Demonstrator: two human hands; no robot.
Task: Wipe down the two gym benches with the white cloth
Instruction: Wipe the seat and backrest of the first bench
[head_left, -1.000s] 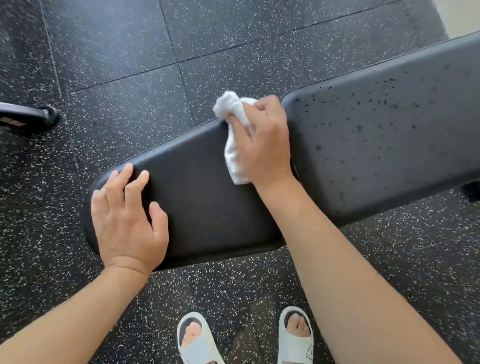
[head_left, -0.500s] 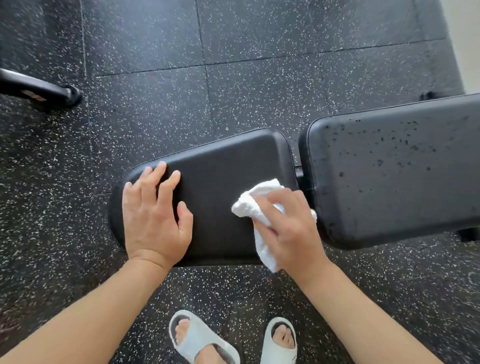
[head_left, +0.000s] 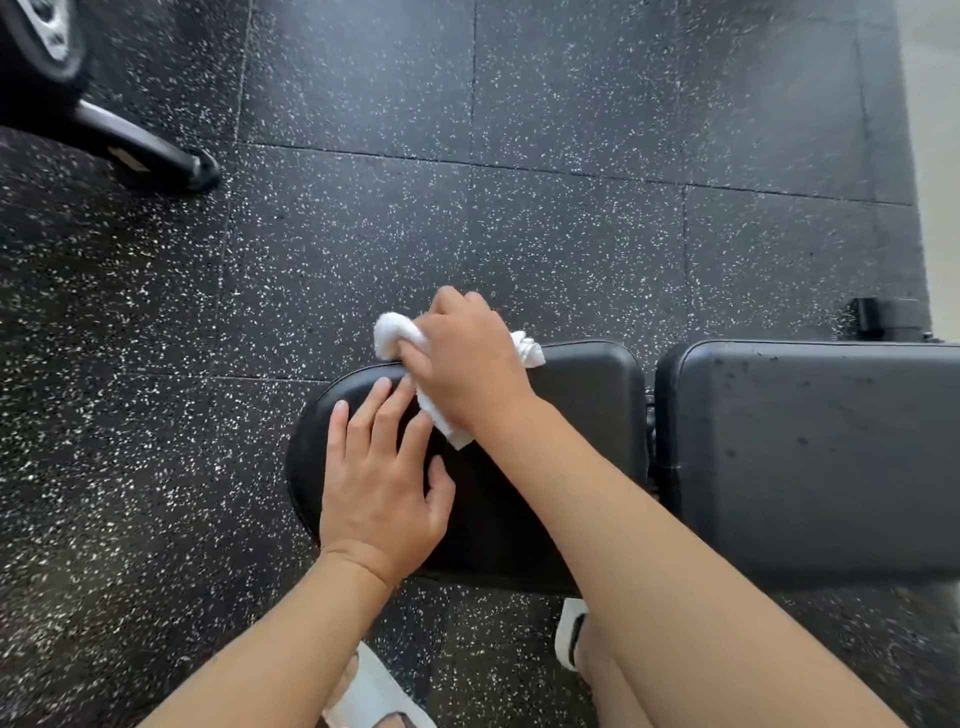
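Head view: white cloth (head_left: 395, 332) bunched under right hand (head_left: 467, 364), beside left hand (head_left: 379, 488).

Black rubber floor tiles (head_left: 571, 249) flecked white, black metal equipment foot (head_left: 150, 150) upper left, pale strip (head_left: 935, 156) far right

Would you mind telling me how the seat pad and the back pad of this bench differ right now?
The seat pad looks plain black, while the back pad is dotted with dark specks. The seat pad narrows to a rounded end; the back pad shows squarer corners. Both hands are on the seat pad, the left hand flat and the right hand pressing the cloth; the back pad is untouched. Both are black padded surfaces.
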